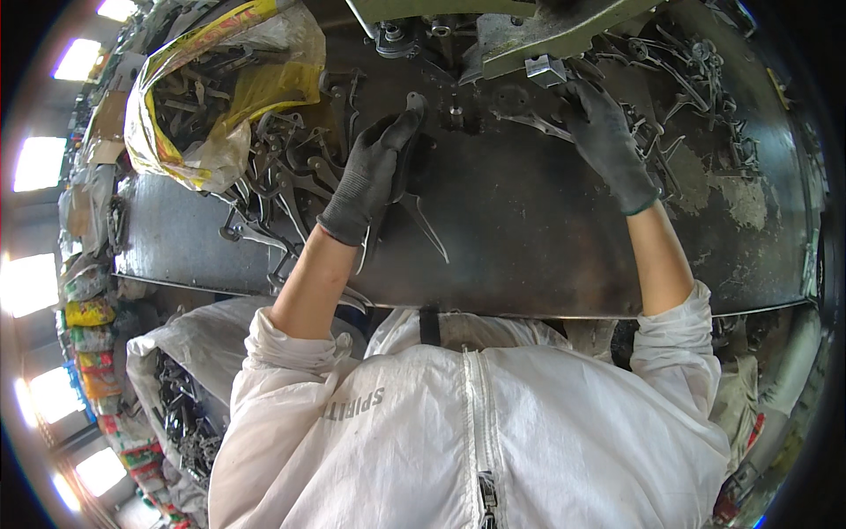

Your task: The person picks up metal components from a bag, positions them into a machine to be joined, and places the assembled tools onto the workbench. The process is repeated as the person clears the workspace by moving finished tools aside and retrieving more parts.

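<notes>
My left hand (374,167), in a dark grey knit glove, is closed around a pair of metal pliers. Its rounded, holed end (416,102) sticks out past my fingers, and a thin curved handle (427,231) hangs below the palm. Left of that hand lies a heap of similar plier parts (291,167). My right hand (608,145), gloved alike, is beneath the machine's right side with fingers bent; what they hold is hidden. A metal handle piece (536,122) lies at its thumb side. Between both hands, a small upright pin (456,113) stands on the dark metal worktable (502,229).
A green machine frame (564,40) with a silver block (545,70) overhangs the table's far side. A yellow-edged plastic sack (145,132) of metal parts stands far left. More parts (670,70) are piled at right. Another sack of parts (181,406) sits below the table's front edge.
</notes>
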`<state>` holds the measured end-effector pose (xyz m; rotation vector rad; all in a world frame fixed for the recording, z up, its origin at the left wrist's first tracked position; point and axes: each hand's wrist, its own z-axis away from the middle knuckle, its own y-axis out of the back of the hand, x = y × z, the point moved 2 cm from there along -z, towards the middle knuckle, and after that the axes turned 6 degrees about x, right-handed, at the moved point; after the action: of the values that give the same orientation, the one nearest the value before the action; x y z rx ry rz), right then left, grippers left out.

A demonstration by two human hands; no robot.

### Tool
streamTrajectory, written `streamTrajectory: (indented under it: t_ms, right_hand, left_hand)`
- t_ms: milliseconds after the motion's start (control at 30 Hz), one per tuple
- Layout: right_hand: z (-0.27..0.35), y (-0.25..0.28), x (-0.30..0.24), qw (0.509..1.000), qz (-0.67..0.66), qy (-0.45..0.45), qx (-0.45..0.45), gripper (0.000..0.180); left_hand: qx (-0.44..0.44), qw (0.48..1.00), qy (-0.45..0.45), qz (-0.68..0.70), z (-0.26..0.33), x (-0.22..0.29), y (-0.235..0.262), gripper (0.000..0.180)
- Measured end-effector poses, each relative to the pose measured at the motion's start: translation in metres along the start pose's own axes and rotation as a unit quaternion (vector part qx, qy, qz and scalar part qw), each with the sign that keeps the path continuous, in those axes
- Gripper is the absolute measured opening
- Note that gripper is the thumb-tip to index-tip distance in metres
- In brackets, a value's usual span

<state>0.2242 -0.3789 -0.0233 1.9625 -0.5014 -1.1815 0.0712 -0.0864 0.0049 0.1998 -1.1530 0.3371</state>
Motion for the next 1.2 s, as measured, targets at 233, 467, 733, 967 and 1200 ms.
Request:
streamTrajectory:
  t_ms: [233, 467, 733, 967, 1200]
  right_hand:
    - [0.027, 0.013, -0.028, 0.991, 0.036, 0.109, 0.069, 0.036]
    - [0.067, -0.004, -0.001, 0.996, -0.016, -0.082, 0.017, 0.04]
    - [0.058, 0.017, 0.033, 0.986, 0.091, -0.125, 0.063, 0.034]
    - [0.044, 0.024, -0.01, 0.927, -0.285, -0.187, 0.156, 0.04]
    - [0.028, -0.025, -0.086, 0.752, -0.583, -0.308, 0.002, 0.047]
  left_hand:
    - [-0.011, 1.0, -0.015, 0.019, -0.008, -0.006, 0.008, 0.042]
    - [-0.034, 0.998, 0.023, 0.037, -0.011, -0.017, -0.001, 0.041]
    - [-0.024, 0.998, 0.028, 0.054, -0.013, -0.022, 0.003, 0.036]
    - [-0.012, 0.999, -0.002, 0.046, -0.012, -0.01, 0.004, 0.041]
    - [-0.049, 0.984, -0.159, -0.063, -0.027, -0.005, -0.007, 0.043]
